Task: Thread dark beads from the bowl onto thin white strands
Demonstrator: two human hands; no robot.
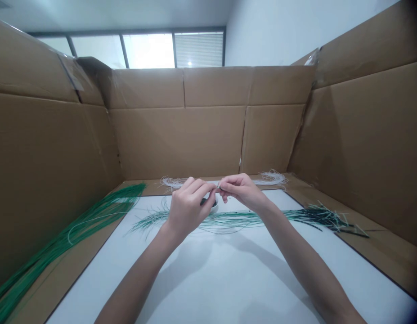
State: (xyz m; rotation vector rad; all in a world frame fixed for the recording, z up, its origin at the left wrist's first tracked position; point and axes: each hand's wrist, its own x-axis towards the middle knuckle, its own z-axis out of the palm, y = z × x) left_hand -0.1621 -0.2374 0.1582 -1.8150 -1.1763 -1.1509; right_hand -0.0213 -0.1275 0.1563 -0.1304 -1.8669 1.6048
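My left hand (190, 204) and my right hand (244, 191) meet fingertip to fingertip above the far part of a white board (215, 274). Thumb and forefinger are pinched together on both. A small dark piece (220, 187) shows at the right fingertips; its kind is too small to tell. Whatever the left fingers pinch is hidden. Partly behind the left hand stands a small white bowl (215, 209) with dark bits in it. Below the hands, a loose bundle of thin green wires (233, 219) lies across the board, with dark green ends at the right (321, 218).
A thick bundle of green strands (76, 234) runs along the left side. Thin white strands (274, 178) lie behind the hands at the board's far edge. Cardboard walls (211, 139) enclose the work surface at the left, back and right.
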